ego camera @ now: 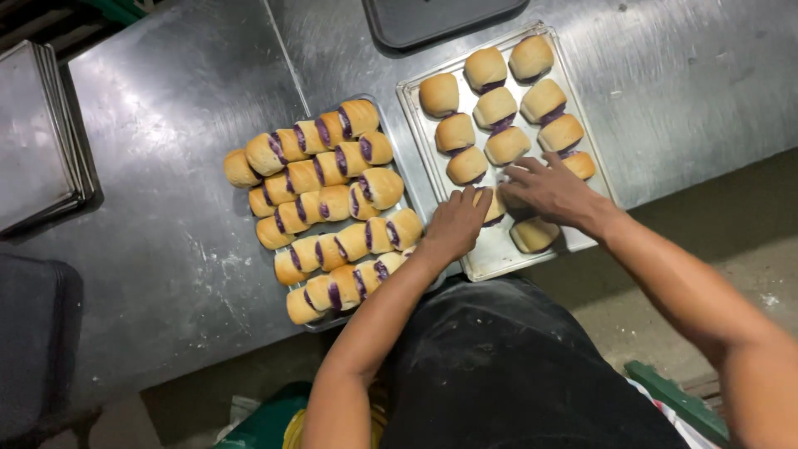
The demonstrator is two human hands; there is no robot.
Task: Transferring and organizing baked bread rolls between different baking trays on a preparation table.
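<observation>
- Reaching over the right-hand baking tray [490, 258], my left hand [455, 223] and right hand [553, 191] met over one golden roll [495, 205] with purple filling, near the tray's front edge.
- My left fingers [474, 202] lay spread and curled lightly against that roll; my right fingers [522, 176] were splayed over it, touching rather than clamping. Whether either hand truly gripped it, I could not tell.
- Around my hands, the tray held roughly a dozen rolls set singly and apart in loose rows, with another bun [534, 234] just below my right wrist and bare metal at the near left corner.
- Just beside it, the left tray [397, 125] carried a packed batch of rolls [328, 208], joined side by side in long strips and crowding past its rim.
- Judging by this, I was partway along: one tray nearly filled with separated pieces, most of the joined strips not yet pulled apart.
- Both trays sat on a steel worktable [166, 166], with stacked empty pans [37, 133] at far left and a dark tray [440, 18] at the top.
</observation>
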